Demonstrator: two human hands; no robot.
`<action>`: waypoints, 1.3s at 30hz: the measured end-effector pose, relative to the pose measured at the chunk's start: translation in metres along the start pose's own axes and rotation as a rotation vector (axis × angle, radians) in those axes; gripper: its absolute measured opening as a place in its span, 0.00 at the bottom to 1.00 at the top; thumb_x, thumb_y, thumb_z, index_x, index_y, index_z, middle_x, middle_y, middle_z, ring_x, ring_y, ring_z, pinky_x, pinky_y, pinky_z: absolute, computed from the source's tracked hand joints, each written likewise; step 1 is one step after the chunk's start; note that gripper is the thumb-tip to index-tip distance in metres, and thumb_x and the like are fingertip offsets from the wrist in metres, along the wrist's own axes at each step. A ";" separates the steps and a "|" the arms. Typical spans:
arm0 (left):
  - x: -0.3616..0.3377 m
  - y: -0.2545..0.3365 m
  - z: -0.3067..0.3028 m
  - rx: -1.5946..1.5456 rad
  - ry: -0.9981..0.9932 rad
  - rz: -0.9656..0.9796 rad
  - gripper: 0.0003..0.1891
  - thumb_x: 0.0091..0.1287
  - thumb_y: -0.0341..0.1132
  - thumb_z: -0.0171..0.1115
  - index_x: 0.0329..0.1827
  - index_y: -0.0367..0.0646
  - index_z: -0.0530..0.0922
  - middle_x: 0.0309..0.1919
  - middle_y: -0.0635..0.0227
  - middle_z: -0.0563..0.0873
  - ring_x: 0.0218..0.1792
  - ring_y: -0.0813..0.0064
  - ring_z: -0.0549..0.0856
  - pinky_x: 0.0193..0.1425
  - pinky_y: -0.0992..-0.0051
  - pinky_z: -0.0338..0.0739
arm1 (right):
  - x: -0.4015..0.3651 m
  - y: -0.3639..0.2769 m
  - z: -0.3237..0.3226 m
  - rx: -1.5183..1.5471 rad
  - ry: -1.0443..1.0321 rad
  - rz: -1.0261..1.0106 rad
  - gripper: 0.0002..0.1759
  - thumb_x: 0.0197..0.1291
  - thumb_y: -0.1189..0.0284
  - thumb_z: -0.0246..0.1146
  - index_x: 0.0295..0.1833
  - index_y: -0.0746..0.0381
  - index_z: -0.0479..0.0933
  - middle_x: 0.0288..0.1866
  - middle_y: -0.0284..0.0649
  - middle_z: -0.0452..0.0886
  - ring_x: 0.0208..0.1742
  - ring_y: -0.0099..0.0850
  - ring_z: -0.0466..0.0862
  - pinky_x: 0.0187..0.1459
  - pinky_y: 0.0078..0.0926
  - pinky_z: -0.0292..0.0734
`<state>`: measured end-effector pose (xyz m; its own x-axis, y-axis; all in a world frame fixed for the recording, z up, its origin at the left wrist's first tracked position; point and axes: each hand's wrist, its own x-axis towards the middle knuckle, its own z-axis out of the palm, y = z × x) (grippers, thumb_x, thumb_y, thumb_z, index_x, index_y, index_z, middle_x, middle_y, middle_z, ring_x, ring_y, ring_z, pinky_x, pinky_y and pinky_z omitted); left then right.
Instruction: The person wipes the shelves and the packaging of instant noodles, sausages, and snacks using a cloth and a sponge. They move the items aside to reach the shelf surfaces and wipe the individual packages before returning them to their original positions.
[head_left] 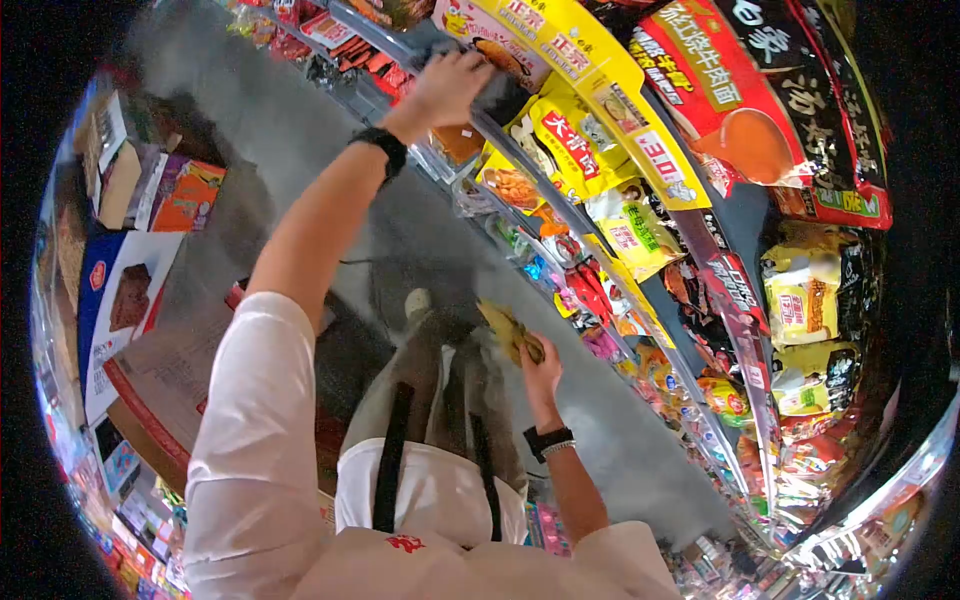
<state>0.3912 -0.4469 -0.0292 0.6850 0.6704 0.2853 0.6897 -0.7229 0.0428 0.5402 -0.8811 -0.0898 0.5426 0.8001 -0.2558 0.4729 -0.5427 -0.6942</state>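
My left hand (pixel 452 88) reaches up to the shelf, palm down over a dark grey patch whose nature I cannot make out. Its fingers are extended over that patch, and I see nothing gripped in them. Beside it are a pink box (pixel 490 38) and a yellow instant noodle packet (pixel 570 140). Lower down, away from the shelf, my right hand (pixel 542 375) is closed around a folded olive-yellow piece (pixel 505 328) that looks like a cloth. Its fingers partly hide it.
Tilted shelves with yellow price strips (pixel 655 150) run down the right, stocked with several noodle packs, including a red multipack (pixel 715 80). Open cartons (pixel 140 370) stand on the left. Grey floor (pixel 240 110) lies between, with my shoe (pixel 418 302) on it.
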 end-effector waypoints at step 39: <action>-0.043 0.162 0.037 -1.355 0.935 -0.898 0.26 0.43 0.22 0.56 0.50 0.40 0.68 0.43 0.66 0.76 0.43 0.71 0.77 0.48 0.72 0.72 | 0.046 0.116 -0.071 -0.020 -0.159 -0.010 0.19 0.47 0.65 0.67 0.46 0.59 0.76 0.41 0.42 0.80 0.44 0.37 0.79 0.47 0.30 0.73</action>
<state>0.4817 -0.5867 -0.0706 -0.3846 0.9183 0.0937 -0.2262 -0.1922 0.9549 0.6693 -0.9255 -0.1348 0.4219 0.8352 -0.3527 0.4924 -0.5378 -0.6844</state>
